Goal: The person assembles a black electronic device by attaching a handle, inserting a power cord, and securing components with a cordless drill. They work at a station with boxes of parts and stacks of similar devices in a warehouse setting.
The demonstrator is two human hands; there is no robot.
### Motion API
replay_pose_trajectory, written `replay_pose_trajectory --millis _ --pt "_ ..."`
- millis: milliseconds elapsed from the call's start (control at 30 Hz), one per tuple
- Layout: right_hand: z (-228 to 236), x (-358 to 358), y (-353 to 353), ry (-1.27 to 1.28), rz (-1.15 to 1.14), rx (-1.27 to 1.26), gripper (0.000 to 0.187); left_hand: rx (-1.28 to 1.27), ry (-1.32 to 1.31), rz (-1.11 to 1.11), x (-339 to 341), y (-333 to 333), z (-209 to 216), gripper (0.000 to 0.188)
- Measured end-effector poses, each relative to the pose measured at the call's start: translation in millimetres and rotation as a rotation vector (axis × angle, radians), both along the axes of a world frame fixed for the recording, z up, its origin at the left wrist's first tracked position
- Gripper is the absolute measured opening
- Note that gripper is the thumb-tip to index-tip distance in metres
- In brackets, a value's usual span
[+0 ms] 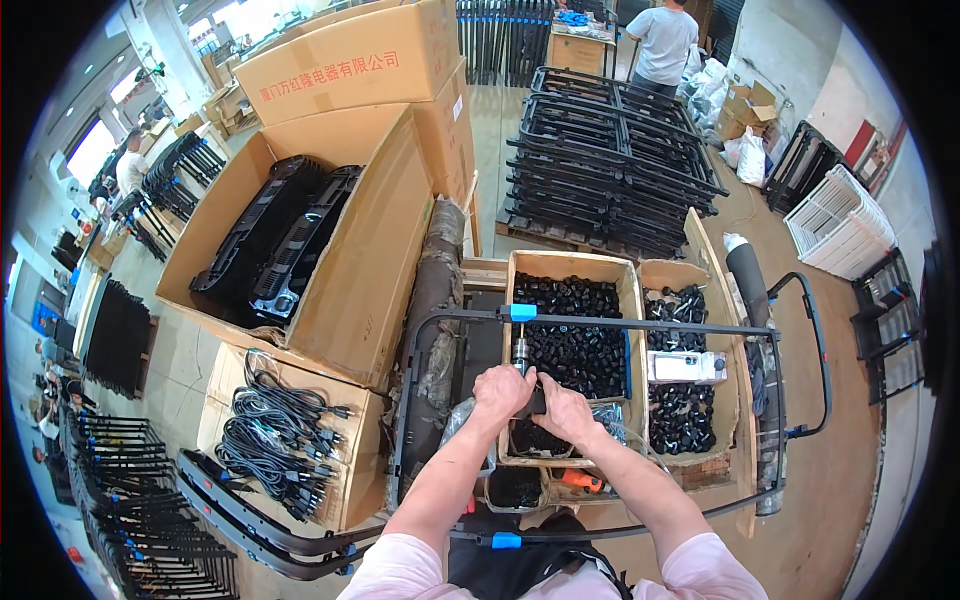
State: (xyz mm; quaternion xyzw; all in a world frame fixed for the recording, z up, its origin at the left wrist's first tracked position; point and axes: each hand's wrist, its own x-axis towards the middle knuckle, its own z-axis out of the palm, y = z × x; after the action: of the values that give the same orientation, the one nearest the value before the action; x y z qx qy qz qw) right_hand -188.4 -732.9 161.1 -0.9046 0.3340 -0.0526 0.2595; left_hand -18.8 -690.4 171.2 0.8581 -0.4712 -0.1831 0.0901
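Both my hands are closed around a power screwdriver (521,357) with a silver chuck and a dark body. My left hand (503,392) wraps round it just behind the chuck, and my right hand (565,410) grips the dark part beside it. The bit points away from me, its tip close to a blue clip (523,313) on the far bar of a large black tubular frame (650,325). This frame lies across the bench and reaches round to my body, where a second blue clip (507,540) sits on its near bar. My palms hide most of the tool.
Under the frame, a wooden bin (512,270) holds many small black parts; a white box (687,367) lies in the compartment beside it. Left are bundled black cables (275,435) and an open carton (370,240). Stacked black frames (610,160) and a person (663,40) are beyond.
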Motion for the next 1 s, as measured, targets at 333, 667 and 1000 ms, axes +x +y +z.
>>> replay_pose_trajectory --millis 333,667,1000 --pt "-1.6 3.6 -7.0 -0.03 -0.022 0.043 0.094 0.019 -0.112 -0.064 1.9 -8.4 3.6 0.065" --pt "-3.4 6.2 -13.3 0.002 0.043 -0.068 0.073 -0.053 -0.117 -0.078 7.0 -10.0 -2.7 0.066" --pt "5.5 9.2 3.4 -0.017 0.039 -0.077 0.061 0.028 0.027 -0.059 10.1 -5.7 -1.4 0.073"
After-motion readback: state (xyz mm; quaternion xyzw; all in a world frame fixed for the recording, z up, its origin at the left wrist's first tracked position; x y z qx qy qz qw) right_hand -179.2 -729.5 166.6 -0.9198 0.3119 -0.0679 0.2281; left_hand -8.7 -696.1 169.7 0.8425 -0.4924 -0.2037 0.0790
